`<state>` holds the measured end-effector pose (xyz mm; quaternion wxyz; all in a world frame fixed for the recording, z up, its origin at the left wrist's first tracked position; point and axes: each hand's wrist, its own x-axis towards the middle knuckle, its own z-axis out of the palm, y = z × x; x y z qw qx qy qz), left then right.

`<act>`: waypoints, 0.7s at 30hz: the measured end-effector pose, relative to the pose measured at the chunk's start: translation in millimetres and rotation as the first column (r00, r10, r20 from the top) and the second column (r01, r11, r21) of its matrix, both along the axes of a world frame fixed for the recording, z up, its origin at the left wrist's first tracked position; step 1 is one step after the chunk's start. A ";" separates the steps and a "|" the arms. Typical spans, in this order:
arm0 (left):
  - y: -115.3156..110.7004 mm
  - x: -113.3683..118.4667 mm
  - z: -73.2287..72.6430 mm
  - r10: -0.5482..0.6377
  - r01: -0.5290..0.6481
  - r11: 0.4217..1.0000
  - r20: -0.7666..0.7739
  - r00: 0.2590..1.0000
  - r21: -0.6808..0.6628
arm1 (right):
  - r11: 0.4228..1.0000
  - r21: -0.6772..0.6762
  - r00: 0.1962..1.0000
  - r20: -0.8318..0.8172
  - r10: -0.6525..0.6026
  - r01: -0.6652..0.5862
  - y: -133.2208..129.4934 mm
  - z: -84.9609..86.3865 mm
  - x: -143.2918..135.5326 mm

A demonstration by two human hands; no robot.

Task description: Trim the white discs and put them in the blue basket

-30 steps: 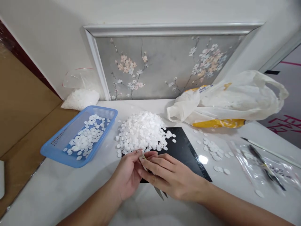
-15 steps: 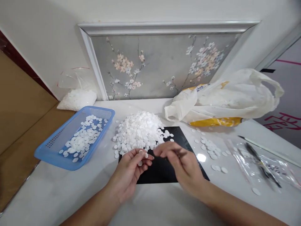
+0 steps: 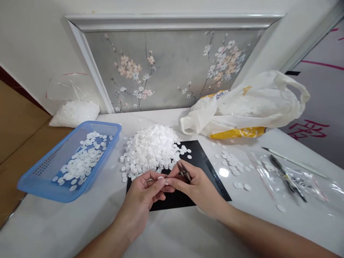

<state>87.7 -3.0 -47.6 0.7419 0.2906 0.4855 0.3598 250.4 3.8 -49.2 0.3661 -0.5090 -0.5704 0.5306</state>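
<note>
The two hands met at the lower middle of the frame, fingertips close together around a small white disc (image 3: 161, 177). The left hand (image 3: 141, 195) pinched it between thumb and fingers, and the thumb and forefinger of the right hand (image 3: 200, 186) came up to it from the other side; whether they gripped that same disc or a second one could not be told. The right hand also held a pair of dark scissors (image 3: 185, 173) tucked in its fingers, the blade tips pointing to the upper left. The disc was in front of a large pile of discs (image 3: 152, 147) at the middle of the frame, just beyond the fingers, partly on a black mat (image 3: 188, 202). To the left of the hands, well apart from them, a blue basket (image 3: 44, 191) with more discs in it sat on the counter (image 3: 172, 236). Loose discs (image 3: 232, 163) were scattered right of the mat, near a clear bag (image 3: 264, 179) and a black pen (image 3: 278, 165).
</note>
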 end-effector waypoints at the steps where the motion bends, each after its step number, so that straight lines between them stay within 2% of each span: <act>1: 0.0 -0.1 0.0 -0.016 0.016 1.000 -0.004 1.000 -0.007 | 1.000 0.006 1.000 0.015 -0.017 0.017 0.4 0.0 0.4; 5: 0.0 -0.1 0.3 -0.040 0.040 0.998 0.009 0.999 -0.048 | 0.999 -0.013 0.998 0.057 -0.038 0.038 0.3 -0.9 0.1; 8: 0.6 -0.2 2.3 -0.022 0.022 0.996 0.005 1.000 -0.089 | 0.998 0.048 0.996 0.080 -0.042 0.038 -0.7 -0.1 2.1; 10: 1.3 -0.5 5.0 -0.001 0.000 0.995 -0.007 1.000 -0.104 | 0.996 0.086 0.995 0.102 -0.009 0.000 -0.9 1.6 6.6; 13: 2.6 -2.1 9.2 0.016 -0.017 0.994 -0.007 1.000 -0.107 | 0.979 0.159 0.973 0.215 0.089 -0.125 -0.4 3.9 15.8; 16: 4.1 -4.7 11.3 0.000 0.000 0.996 0.005 1.000 -0.089 | 0.914 0.310 0.914 0.385 0.130 -0.261 0.1 5.0 22.6; 21: 6.5 -7.5 10.8 0.002 -0.002 0.996 0.002 1.000 -0.088 | 0.799 0.505 0.852 0.523 0.019 -0.328 -2.0 4.9 22.6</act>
